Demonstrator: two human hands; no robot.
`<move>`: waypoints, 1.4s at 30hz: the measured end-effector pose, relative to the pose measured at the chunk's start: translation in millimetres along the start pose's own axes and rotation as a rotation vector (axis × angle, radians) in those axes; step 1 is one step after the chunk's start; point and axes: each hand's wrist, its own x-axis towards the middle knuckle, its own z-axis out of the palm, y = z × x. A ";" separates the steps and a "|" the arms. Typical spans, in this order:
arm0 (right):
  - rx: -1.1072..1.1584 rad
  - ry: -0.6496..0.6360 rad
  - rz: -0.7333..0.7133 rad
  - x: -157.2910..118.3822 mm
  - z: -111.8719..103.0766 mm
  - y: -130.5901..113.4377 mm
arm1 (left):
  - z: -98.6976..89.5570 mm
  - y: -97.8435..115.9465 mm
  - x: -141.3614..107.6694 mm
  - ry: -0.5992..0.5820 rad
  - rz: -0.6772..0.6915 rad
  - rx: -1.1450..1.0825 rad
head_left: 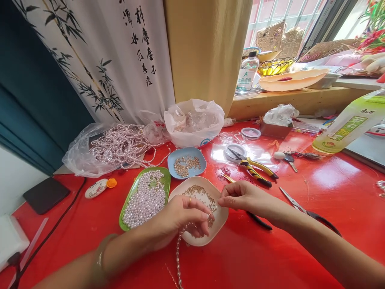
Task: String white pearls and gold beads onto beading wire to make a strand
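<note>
My left hand (182, 214) is closed on a strand of pearl beads (178, 257), which hangs from it toward the table's front edge. That hand is over a white dish (221, 218) of small gold beads. At the dish's right rim my right hand (240, 195) is pinched closed; whatever its fingertips hold is too fine to make out. A green tray (122, 225) of loose pale pearl beads (146, 200) lies left of the dish. Behind it is a blue dish (171, 160) with more gold beads (186, 164).
Pliers (252, 166) with yellow-black handles and scissors (303, 208) lie on the red table (240, 261). More pliers (260, 220) lie partly under my right hand. Pearl strands (117, 144) and a plastic bag (195, 124) are at the back. A bottle (349, 124) stands right.
</note>
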 end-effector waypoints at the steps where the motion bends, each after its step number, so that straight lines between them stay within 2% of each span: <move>1: -0.058 0.040 -0.020 1.2 -3.6 2.1 | -0.1 -0.2 0.2 0.004 -0.002 -0.008; 5: -0.310 0.272 -0.096 1.1 -23.5 4.4 | -1.8 -2.3 1.6 0.028 -0.008 -0.037; 8: -0.559 0.401 -0.084 -7.9 -31.6 3.0 | -3.1 -3.8 2.9 0.049 -0.009 -0.064; 12: -0.950 0.567 0.020 -24.2 -16.4 15.6 | -2.9 -3.5 3.7 0.065 0.003 -0.089; 13: -1.048 0.585 -0.018 -27.3 -10.1 22.1 | -2.6 -3.3 3.8 0.068 0.006 -0.090; 15: -1.185 0.544 -0.133 -31.5 0.6 37.3 | -2.2 -2.8 3.9 0.070 0.009 -0.087; 18: -1.199 0.567 -0.238 -33.4 5.7 58.1 | -2.0 -2.5 3.9 0.063 0.016 -0.087; 20: -1.139 0.554 -0.257 -33.4 2.1 66.7 | -2.0 -2.4 3.7 0.061 0.011 -0.093; 25: -1.040 0.492 -0.296 -32.6 -10.5 70.7 | -2.4 -2.5 2.9 0.052 0.001 -0.115; 29: -1.063 0.548 -0.313 -31.2 -14.4 73.1 | -3.7 -2.7 2.9 0.027 0.018 -0.127; 32: -0.848 0.623 -0.238 -32.7 -17.7 71.8 | -4.5 -2.9 3.7 0.026 0.037 -0.148; 35: -0.372 0.607 -0.098 -36.1 -21.8 60.7 | -4.9 -3.2 4.5 0.022 0.027 -0.160; 38: 0.148 0.485 0.020 -36.8 -22.9 44.0 | -5.1 -3.5 4.8 0.039 0.015 -0.164; 40: 0.454 0.356 0.031 -34.6 -20.6 33.4 | -4.9 -3.5 4.6 0.051 0.013 -0.165; 42: 0.623 0.207 0.020 -31.2 -16.4 24.6 | -4.4 -3.2 4.3 0.052 0.013 -0.166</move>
